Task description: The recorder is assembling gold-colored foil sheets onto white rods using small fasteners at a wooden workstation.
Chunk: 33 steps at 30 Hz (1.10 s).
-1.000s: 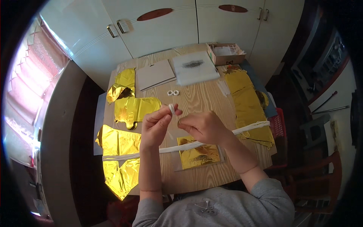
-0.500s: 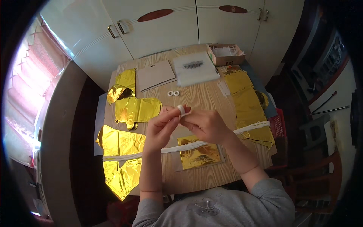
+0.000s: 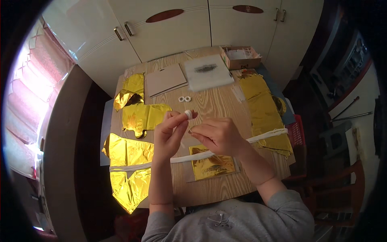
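Observation:
Over the middle of the table, my left hand (image 3: pixel 169 135) is closed, with a small roll of white tape (image 3: pixel 188 114) around a finger near its tip. Just right of it, my right hand (image 3: pixel 215 135) is pinched, thumb against fingertips; whatever lies between them is too small to make out. The hands are apart. Below them a long white bundle of strands (image 3: pixel 187 159) runs across the table, over a flat gold foil packet (image 3: pixel 213 166). Two more small white rolls (image 3: pixel 184 99) lie beyond my hands.
Gold foil balloons (image 3: pixel 129 151) lie flat on the left, and a stack of gold foil (image 3: pixel 264 105) covers the right side. Grey-brown boards (image 3: pixel 166 80), clear plastic bags (image 3: pixel 209 74) and a cardboard box (image 3: pixel 242 60) sit at the back. A red basket (image 3: pixel 297 133) stands beside the table.
My hands have moved apart: the right has drawn down and away from the tape roll. My left hand has shifted slightly left with the roll still on its finger.

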Each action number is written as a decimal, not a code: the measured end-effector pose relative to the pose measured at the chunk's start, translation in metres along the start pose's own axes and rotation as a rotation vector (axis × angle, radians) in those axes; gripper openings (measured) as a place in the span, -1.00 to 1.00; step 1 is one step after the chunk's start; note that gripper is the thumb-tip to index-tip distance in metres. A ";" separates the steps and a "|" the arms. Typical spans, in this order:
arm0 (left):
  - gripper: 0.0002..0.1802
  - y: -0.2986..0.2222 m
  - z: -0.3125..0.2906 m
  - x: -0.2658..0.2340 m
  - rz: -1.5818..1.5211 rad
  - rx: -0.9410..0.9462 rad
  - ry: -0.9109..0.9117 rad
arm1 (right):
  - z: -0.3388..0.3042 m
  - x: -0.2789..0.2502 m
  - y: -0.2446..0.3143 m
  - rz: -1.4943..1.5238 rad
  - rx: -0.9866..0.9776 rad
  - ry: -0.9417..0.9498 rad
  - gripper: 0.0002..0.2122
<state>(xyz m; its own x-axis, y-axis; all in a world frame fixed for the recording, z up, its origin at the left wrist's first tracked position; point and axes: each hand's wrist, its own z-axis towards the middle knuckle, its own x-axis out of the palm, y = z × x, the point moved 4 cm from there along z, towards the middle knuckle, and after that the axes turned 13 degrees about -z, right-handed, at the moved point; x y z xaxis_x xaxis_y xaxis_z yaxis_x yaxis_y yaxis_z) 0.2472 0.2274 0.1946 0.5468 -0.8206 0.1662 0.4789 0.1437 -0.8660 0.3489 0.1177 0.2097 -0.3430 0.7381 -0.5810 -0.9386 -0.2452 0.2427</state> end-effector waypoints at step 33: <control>-0.82 0.016 -0.003 0.007 -0.463 -0.166 0.176 | -0.005 0.013 -0.032 0.475 0.318 -0.038 -0.96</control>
<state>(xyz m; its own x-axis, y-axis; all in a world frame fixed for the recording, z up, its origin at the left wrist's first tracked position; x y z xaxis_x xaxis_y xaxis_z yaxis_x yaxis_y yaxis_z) 0.2567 0.2218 0.1801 0.1728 -0.8600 0.4801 0.5202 -0.3342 -0.7859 0.3740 0.1322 0.1904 -0.7172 0.6167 -0.3245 -0.6230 -0.3586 0.6952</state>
